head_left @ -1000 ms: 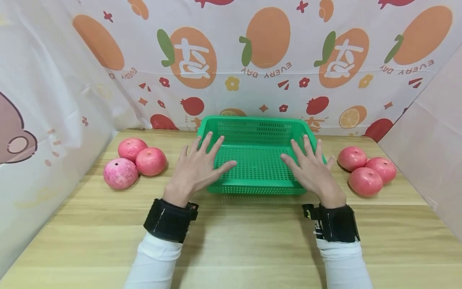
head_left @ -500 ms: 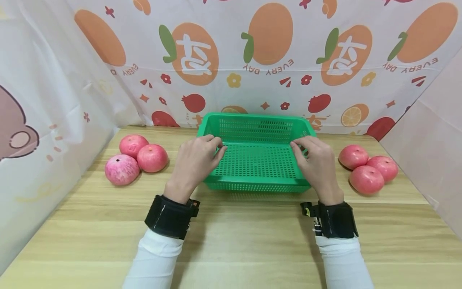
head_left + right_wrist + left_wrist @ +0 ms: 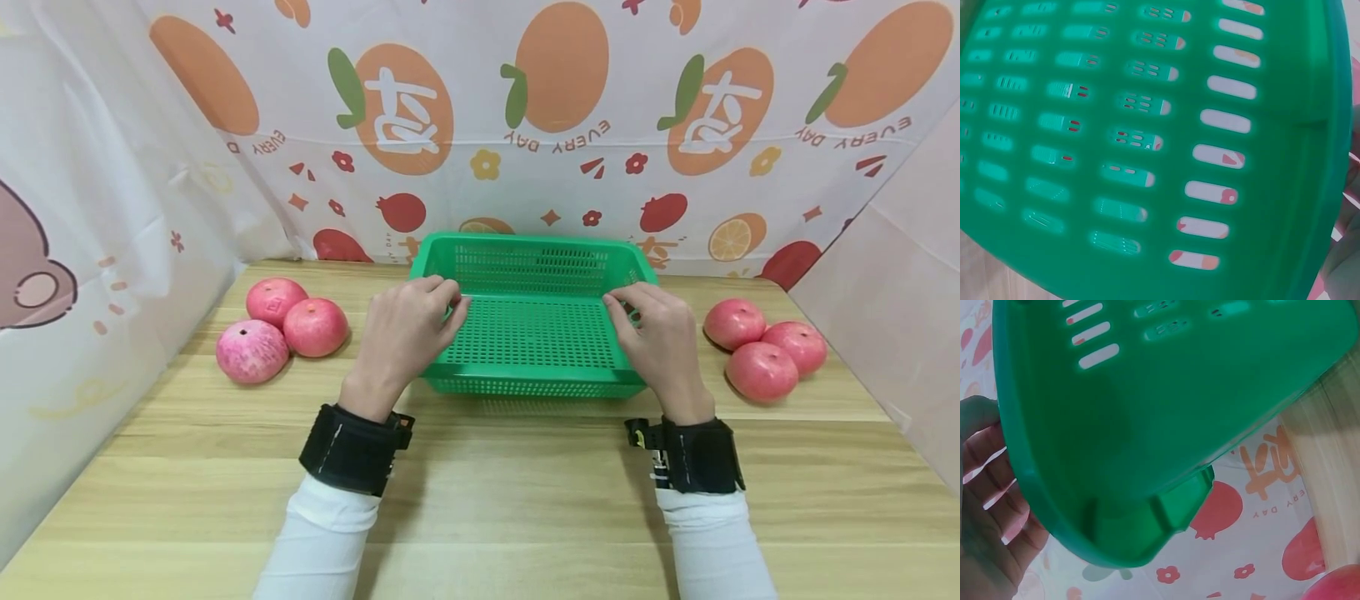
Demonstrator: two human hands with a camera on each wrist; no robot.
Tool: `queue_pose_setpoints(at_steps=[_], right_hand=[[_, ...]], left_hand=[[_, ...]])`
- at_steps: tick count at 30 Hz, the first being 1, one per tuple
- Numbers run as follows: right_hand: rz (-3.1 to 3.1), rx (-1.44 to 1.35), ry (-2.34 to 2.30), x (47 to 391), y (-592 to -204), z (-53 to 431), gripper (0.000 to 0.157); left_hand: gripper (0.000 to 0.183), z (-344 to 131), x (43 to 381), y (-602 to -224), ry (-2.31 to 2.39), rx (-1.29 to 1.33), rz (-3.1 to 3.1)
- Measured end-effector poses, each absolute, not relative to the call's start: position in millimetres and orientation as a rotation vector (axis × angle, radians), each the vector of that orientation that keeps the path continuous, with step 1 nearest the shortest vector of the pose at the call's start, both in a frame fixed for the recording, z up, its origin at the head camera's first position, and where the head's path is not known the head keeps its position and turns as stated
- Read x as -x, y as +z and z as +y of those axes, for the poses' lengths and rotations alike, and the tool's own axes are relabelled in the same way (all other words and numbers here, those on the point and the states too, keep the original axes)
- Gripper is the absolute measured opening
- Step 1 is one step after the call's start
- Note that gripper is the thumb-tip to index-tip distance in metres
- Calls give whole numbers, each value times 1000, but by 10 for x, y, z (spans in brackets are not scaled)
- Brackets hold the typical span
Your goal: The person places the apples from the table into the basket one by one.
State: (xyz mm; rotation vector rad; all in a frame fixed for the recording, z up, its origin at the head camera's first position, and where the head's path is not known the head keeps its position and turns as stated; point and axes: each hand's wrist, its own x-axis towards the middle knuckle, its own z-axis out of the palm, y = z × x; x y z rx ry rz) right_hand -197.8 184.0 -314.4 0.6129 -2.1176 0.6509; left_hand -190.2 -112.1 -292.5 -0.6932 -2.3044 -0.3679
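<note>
A green perforated plastic basket sits at the back of the wooden table. My left hand is over its left end, thumb and fingertips curled together with nothing seen between them. My right hand is bent the same way over the right end, also holding nothing visible. In the left wrist view, the basket's rim overlaps the fingers of my left hand. The right wrist view has the slotted basket wall filling most of it, with part of my right hand beyond the rim.
Three pink-red round fruits lie clustered left of the basket. Another three similar fruits lie to its right. A fruit-printed white cloth hangs right behind the basket, and cloth walls stand on both sides of the wooden table.
A second ago both hands were spread with straight fingers over the basket; the fingers then curled in toward the thumbs. Basket and fruits stayed put, and the last half second shows hardly any movement.
</note>
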Motion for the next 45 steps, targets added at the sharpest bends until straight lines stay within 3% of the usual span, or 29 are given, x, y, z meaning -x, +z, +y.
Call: queue_pose_setpoints(at_steps=[22, 45], right_hand=[[-2136, -603, 649, 1986, -3135, 1886, 8], [-2528, 45, 633, 1935, -3115, 2243, 26]], left_hand=[[15, -1156, 1926, -2948, -380, 711, -2219], [15, -1157, 1939, -2950, -390, 715, -2221]])
